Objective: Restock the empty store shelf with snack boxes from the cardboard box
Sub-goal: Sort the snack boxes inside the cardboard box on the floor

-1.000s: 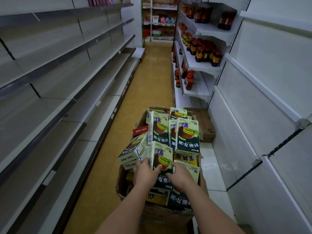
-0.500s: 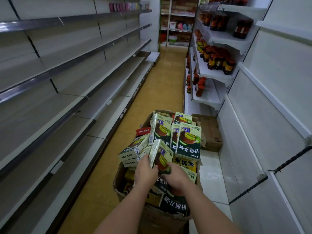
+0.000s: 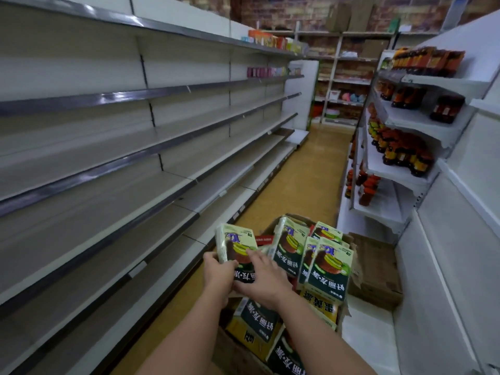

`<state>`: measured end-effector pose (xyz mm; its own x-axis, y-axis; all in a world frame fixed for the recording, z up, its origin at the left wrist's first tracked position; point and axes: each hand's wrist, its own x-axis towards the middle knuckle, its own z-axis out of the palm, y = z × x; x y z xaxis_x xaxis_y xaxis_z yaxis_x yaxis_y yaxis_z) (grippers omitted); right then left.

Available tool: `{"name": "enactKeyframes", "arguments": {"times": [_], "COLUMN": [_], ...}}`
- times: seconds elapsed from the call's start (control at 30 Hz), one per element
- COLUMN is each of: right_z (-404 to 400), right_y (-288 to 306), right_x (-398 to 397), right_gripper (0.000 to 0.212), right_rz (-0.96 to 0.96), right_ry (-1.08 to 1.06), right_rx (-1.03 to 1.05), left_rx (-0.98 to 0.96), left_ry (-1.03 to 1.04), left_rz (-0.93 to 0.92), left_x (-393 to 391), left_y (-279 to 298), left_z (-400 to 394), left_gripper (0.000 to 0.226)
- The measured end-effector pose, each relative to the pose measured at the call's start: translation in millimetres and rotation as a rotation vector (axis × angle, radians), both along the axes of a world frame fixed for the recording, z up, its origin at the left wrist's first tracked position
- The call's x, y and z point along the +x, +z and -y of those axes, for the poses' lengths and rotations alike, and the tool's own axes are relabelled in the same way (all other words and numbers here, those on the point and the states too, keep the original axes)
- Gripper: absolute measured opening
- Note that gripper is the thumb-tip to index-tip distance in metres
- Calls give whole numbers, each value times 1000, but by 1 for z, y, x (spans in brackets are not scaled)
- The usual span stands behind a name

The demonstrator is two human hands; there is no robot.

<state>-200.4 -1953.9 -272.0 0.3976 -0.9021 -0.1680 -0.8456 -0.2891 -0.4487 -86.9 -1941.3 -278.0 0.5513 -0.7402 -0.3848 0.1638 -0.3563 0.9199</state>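
Pick-up step here. Both hands have one snack box [image 3: 236, 246] lifted just above the carton [image 3: 286, 315], which sits on the floor at 6 o'clock, packed with more boxes. The left hand [image 3: 216, 274] has fingers curled round its left edge; the right hand [image 3: 263, 280] lies across the front. It's blurry, so I can't tell if that one actually grips or just steadies.

Next move, I'd guess: swing it to 9 o'clock and stand it on the bare shelf [image 3: 113, 201], label facing out. Nothing's on the near shelves yet.
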Motion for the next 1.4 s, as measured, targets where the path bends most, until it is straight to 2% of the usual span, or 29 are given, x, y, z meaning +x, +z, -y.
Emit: {"name": "enactKeyframes", "arguments": {"times": [0.1,0.2,0.3,0.33,0.4,0.53,0.63,0.7,0.8,0.9,1.0,1.1,1.2,1.27,1.3,1.4], "right_z": [-8,-21,-35,-40,-48,-57,-63,-71,-81,-87,-90,-92,-103,-113,-115,-114], "right_y": [8,6,10,13,19,16,18,23,29,31,35,35,42,45,46,56], "right_x": [27,51,79,90,114,163,198,219,248,283,312,342,371,390,397,419], "right_gripper": [82,88,81,75,64,42,32,28,25,29,34,39,25,15,17,25], "right_rz": [8,-43,-180,-180,-89,259,608,819,921,901,846,890,843,806,814,838], "right_ry": [128,241,371,399,404,169,4,-42,-4,35,11,26,130,174,167,184], "right_rx": [-39,-91,-361,-449,-498,-208,268,574,795,861,811,864,921,881,852,766], "left_rx": [-15,-12,-40,-44,-86,-143,19,44,-86,-182,-238,-288,-327,-339,-344,-320], "left_ry": [170,238,307,328,360,422,473,487,466,538,639,701,695,665,651,671], "left_rz": [-86,-52,-47,-24,10,-96,-11,-64,-198,-208,-193,-214,-251,-239,-215,-50], "left_x": [24,51,78,88,106,149,182,200,227,261,294,326,349,366,373,401], "left_y": [4,11,14,15,16,24,20,12,10,18,29,32,36,36,36,37], "left_z": [-13,-28,-47,-53,-64,-85,-104,-119,-135,-147,-160,-171,-178,-183,-186,-202], "left_gripper": [34,34,38,39,40,42,57,62,46,32,22,18,17,20,23,57]}}
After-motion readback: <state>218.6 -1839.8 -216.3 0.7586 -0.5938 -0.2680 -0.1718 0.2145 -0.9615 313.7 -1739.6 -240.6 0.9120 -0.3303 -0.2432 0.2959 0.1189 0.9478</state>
